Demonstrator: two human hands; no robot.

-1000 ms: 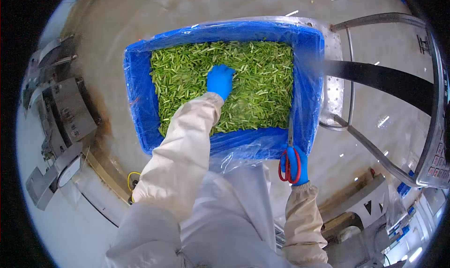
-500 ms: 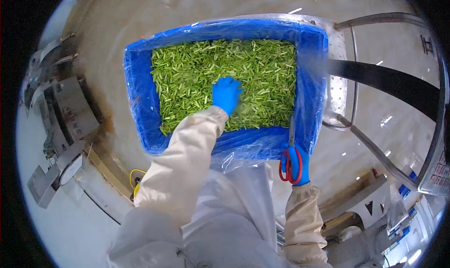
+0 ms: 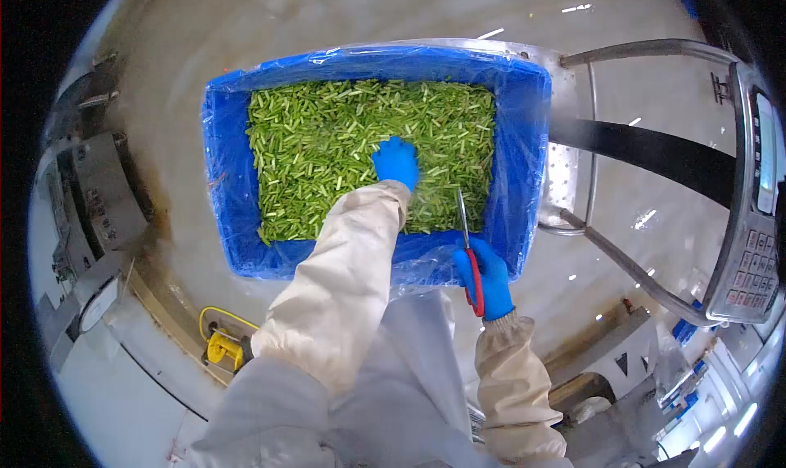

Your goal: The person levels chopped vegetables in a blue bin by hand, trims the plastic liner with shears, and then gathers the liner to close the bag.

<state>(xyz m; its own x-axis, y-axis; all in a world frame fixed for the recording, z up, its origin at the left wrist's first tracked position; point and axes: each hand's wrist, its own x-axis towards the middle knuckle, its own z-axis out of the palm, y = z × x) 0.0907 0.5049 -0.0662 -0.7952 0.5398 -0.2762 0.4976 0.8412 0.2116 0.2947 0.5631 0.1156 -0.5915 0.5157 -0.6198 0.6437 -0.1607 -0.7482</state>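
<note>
In a blue crate [image 3: 524, 165] lined with clear plastic lies a thick layer of short-cut green stalk pieces [image 3: 327, 140]. My left hand [image 3: 397, 163], in a blue glove, rests on the middle of the pieces with its fingers a little apart; nothing is visibly held in it. My right hand [image 3: 491, 281], gloved too, grips scissors [image 3: 473, 275] by their red handles over the crate's near right edge. Their blades point away from me, above the green pieces, and look nearly closed.
The crate stands on a metal platform scale [image 3: 565, 173]. To its right are a bent metal frame [image 3: 639, 263] and a display with a keypad [image 3: 752, 271]. A yellow reel [image 3: 223, 349] lies at lower left, near grey machinery [image 3: 110, 189]. The floor looks wet.
My right hand has moved left and swung the scissors inward over the green pieces. The fingers of my left hand have spread slightly. The view has shifted a little.
</note>
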